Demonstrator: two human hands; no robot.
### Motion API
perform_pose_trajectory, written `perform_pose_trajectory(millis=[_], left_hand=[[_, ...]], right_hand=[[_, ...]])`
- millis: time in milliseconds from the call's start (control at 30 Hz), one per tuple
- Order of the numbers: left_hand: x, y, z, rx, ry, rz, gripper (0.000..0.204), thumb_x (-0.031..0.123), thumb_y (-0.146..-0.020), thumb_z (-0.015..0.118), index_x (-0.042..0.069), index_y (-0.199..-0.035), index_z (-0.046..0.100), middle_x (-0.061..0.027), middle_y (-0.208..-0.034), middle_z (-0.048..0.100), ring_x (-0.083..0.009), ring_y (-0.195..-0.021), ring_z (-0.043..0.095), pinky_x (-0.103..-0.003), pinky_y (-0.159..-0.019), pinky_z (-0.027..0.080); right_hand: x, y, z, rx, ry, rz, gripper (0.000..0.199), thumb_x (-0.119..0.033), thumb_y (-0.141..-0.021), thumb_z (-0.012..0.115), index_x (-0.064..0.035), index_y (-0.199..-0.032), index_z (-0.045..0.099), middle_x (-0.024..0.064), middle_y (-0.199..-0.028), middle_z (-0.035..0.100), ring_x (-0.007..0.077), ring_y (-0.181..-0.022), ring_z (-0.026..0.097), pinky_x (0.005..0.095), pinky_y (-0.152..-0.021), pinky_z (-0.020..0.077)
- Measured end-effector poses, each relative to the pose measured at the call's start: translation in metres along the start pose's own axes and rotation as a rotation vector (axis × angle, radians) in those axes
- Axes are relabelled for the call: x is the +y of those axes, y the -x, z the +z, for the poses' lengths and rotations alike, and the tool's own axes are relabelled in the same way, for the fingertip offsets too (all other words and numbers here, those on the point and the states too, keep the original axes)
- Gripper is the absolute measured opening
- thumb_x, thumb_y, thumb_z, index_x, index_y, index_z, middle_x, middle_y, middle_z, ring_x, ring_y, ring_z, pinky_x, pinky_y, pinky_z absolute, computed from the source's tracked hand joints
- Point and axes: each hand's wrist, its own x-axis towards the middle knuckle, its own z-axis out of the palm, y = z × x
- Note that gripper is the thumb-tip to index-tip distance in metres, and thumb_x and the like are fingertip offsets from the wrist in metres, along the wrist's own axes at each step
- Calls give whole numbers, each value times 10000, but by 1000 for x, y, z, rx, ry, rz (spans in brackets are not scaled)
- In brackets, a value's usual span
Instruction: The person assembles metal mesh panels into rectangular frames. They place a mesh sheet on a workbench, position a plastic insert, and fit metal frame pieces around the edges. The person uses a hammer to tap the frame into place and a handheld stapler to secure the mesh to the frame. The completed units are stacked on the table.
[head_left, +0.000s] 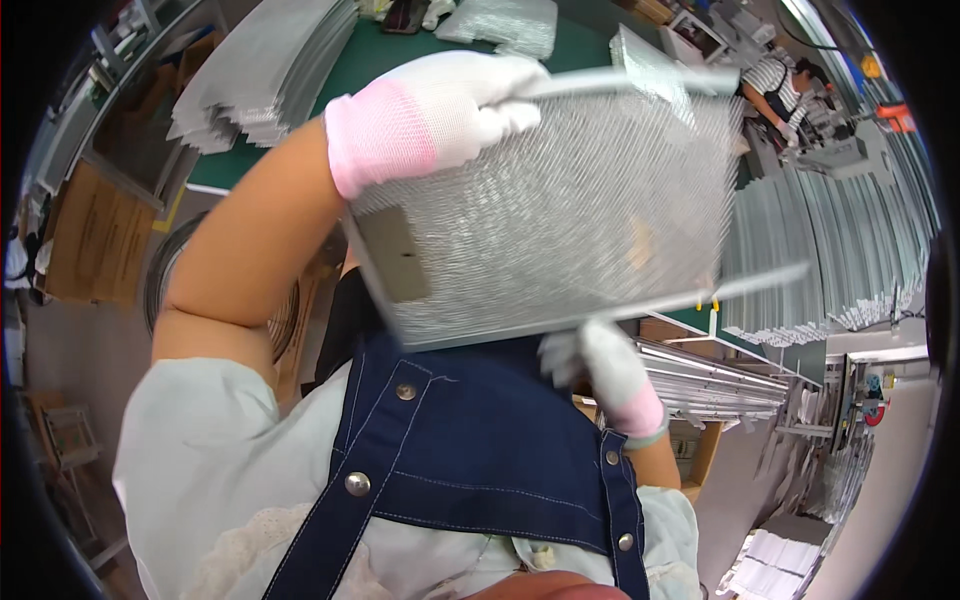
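In front of my apron, a rectangular silvery mesh panel [560,200] is held up at a tilt. Pale metal strips run along its far and near edges, and the near strip [720,293] sticks out past the mesh at the right. My left hand [450,110], in a white glove with a pink cuff, is closed on the panel's far edge strip. Just below the near strip is my right hand [605,370], gloved alike and smeared by motion. Whether its fingers touch the strip is unclear. A grey-brown patch [393,254] shows at the panel's left side.
Stacked pale metal strips [265,60] lie on the green table [385,55] at far left. More strips [820,250] stand in rows at right. Clear plastic wrap [500,22] lies at the back. A co-worker [785,95] is at far right. Long profiles [700,380] fill a lower shelf.
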Motion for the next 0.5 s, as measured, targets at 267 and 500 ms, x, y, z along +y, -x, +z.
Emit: perform_pose_trajectory(millis=[267, 500], left_hand=[[1, -16, 41, -414, 38, -23, 382, 224, -951, 632, 16, -1272, 631, -129, -915, 705, -214, -835, 664, -315, -804, 522], [-40, 8, 38, -257, -227, 67, 347, 261, -981, 556, 36, -1231, 641, -167, -937, 692, -339, -902, 664, -419, -835, 522]], right_hand=[[-95, -8, 18, 493, 1223, -1329, 418, -113, -841, 699, 20, -1226, 603, 200, -1137, 666, 362, -1002, 657, 430, -879, 514], [-91, -98, 1, 498, 1320, -867, 369, -397, -981, 567, -68, -825, 621, 155, -715, 631, 358, -690, 645, 453, -631, 503]])
